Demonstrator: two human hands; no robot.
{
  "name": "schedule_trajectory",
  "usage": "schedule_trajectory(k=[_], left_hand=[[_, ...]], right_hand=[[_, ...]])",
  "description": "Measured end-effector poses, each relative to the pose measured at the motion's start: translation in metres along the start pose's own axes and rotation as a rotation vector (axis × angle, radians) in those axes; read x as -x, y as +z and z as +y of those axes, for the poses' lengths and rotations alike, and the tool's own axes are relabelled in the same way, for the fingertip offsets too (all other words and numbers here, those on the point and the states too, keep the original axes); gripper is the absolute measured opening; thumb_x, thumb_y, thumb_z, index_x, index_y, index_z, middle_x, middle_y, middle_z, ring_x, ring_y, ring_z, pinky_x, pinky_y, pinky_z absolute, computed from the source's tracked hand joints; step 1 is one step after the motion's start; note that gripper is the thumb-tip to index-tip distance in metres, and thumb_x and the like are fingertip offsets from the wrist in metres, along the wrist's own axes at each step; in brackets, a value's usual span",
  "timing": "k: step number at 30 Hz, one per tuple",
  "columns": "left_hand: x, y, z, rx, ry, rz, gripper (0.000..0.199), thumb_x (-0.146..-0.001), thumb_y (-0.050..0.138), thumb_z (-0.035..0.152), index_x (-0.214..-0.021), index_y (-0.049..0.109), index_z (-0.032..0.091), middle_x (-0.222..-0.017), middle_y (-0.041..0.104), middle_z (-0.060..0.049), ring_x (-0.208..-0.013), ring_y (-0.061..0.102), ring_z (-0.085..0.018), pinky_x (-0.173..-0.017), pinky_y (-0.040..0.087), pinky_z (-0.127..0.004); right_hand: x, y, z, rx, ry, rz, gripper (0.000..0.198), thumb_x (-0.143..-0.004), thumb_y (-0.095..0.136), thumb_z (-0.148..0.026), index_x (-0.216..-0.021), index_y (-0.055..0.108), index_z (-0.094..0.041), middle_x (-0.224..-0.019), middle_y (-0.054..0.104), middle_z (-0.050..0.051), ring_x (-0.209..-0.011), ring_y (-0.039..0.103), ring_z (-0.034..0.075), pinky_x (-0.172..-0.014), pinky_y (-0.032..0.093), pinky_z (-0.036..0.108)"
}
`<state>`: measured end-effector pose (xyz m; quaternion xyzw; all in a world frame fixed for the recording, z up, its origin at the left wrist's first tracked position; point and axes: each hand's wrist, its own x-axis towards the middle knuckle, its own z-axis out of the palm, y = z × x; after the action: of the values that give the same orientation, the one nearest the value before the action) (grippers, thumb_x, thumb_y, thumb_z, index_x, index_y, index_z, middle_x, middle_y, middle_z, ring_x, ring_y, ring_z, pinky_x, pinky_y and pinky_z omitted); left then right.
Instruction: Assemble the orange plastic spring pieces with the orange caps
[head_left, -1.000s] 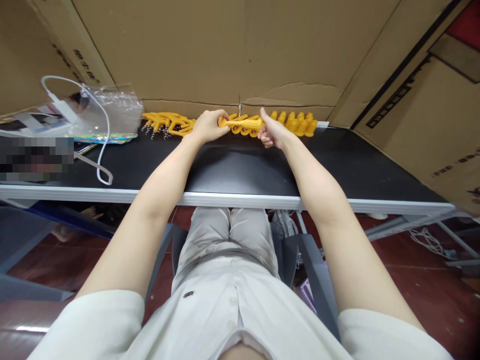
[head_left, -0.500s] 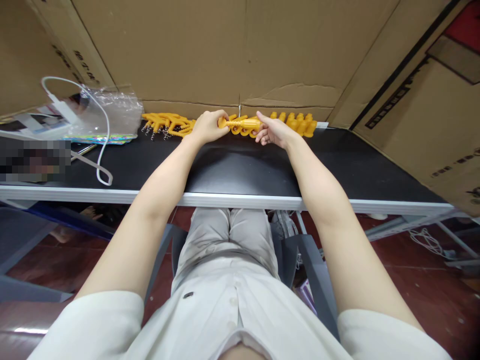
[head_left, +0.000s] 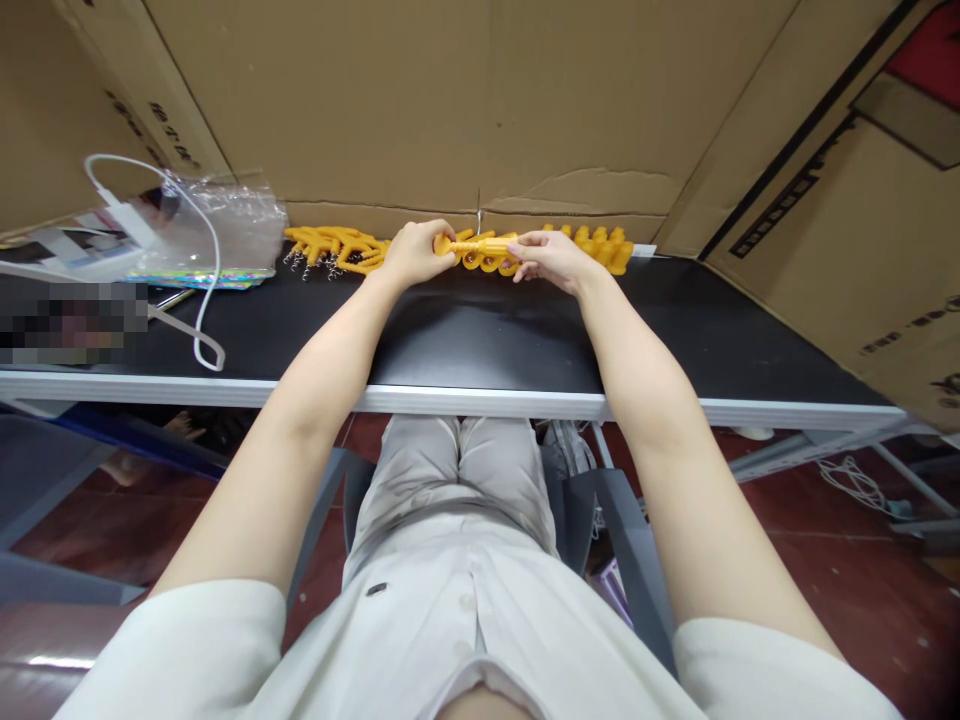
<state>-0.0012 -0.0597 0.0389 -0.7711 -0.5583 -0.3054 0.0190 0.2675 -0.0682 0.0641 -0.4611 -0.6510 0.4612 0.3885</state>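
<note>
Low over the back of the table, an orange plastic corkscrew point(head_left: 491, 246) lies level between my hands, with a round end, a ribbed shaft and a thicker body. My left hand point(head_left: 416, 252) is closed around its round end, and my fingers partly hide it. At the other end, my right hand point(head_left: 551, 258) pinches the body between thumb and fingertips. To the left lie orange corkscrew parts point(head_left: 337, 245) with shiny metal spirals. Several orange bodies point(head_left: 600, 248) stand in a row to the right. Round openings point(head_left: 470, 260) of similar pieces show just below the held corkscrew.
Cardboard walls point(head_left: 420, 110) close off the back and right of the black table point(head_left: 480, 340). Clear plastic bags point(head_left: 232, 220), a white cable point(head_left: 214, 240) and a pale looped strap point(head_left: 199, 340) lie on the left. A metal edge point(head_left: 480, 402) runs along the front.
My right fingers have moved from loosely apart beside the corkscrew's body to a pinch on its end. My left hand has stayed nearly in place.
</note>
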Motion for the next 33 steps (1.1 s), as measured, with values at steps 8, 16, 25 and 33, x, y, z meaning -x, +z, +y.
schedule_trajectory(k=[8, 16, 25, 33], left_hand=[[0.0, 0.002, -0.001, 0.006, -0.003, 0.004, 0.04, -0.089, 0.069, 0.031, -0.127, 0.078, 0.024, -0.108, 0.077, -0.009, -0.115, 0.069, -0.034, -0.108, 0.052, -0.044], [0.003, -0.001, 0.007, -0.056, -0.063, -0.022, 0.042, -0.092, 0.07, 0.032, -0.133, 0.078, 0.023, -0.115, 0.078, -0.012, -0.118, 0.069, -0.038, -0.109, 0.052, -0.046], [0.003, 0.001, 0.004, -0.023, -0.038, 0.003, 0.042, -0.091, 0.071, 0.032, -0.132, 0.077, 0.024, -0.11, 0.077, -0.01, -0.121, 0.068, -0.038, -0.114, 0.05, -0.049], [0.005, -0.001, 0.01, -0.134, -0.022, 0.0, 0.052, -0.092, 0.073, 0.034, -0.142, 0.073, 0.021, -0.124, 0.08, -0.015, -0.127, 0.07, -0.041, -0.113, 0.053, -0.048]], right_hand=[[-0.004, 0.002, 0.003, 0.081, -0.037, 0.037, 0.043, -0.095, 0.094, -0.057, -0.09, 0.076, -0.017, -0.081, 0.08, 0.006, -0.058, 0.07, 0.012, -0.066, 0.058, 0.026], [-0.009, 0.008, 0.005, 0.025, -0.044, 0.036, 0.061, -0.089, 0.094, -0.073, -0.103, 0.079, -0.015, -0.072, 0.077, 0.006, -0.052, 0.068, 0.014, -0.053, 0.059, 0.025], [-0.01, 0.015, 0.0, -0.023, 0.091, 0.095, 0.044, -0.103, 0.083, -0.059, -0.111, 0.076, -0.016, -0.075, 0.077, 0.007, -0.06, 0.073, 0.018, -0.064, 0.064, 0.029], [-0.006, 0.02, -0.008, -0.126, 0.222, 0.116, 0.03, -0.11, 0.073, -0.049, -0.102, 0.068, -0.02, -0.073, 0.077, 0.006, -0.046, 0.059, 0.011, -0.045, 0.044, 0.02]])
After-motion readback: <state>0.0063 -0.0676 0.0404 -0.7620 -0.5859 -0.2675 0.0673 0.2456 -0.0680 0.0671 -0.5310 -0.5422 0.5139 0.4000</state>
